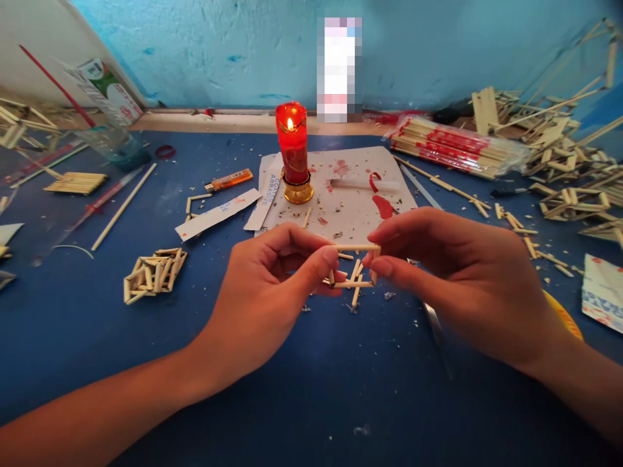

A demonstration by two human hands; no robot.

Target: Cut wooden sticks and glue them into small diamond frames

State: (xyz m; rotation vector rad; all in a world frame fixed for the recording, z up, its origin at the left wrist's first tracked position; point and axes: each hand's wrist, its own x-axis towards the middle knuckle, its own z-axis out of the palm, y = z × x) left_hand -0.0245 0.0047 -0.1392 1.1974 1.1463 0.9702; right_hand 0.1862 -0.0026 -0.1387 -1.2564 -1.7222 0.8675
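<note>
Between my hands, above the blue table, is a small four-sided frame of thin wooden sticks (354, 285). My left hand (270, 279) pinches its left end between thumb and fingers. At the right end, my right hand (457, 285) has its thumb and index finger on the corner pieces; its other fingers are partly hidden. Loose short stick pieces (357, 298) lie on the table just below the frame. Beyond them, a lit red candle (294, 146) stands in a gold holder on a white sheet (350, 162) spotted with red wax.
To the left lie a bundle-like stick model (154, 275), a paper strip (219, 215), an orange lighter (230, 180) and a long stick (124, 206). On the right are packaged sticks (452, 146), piled stick frames (569, 152) and a metal blade-like tool (433, 321) beside my right hand.
</note>
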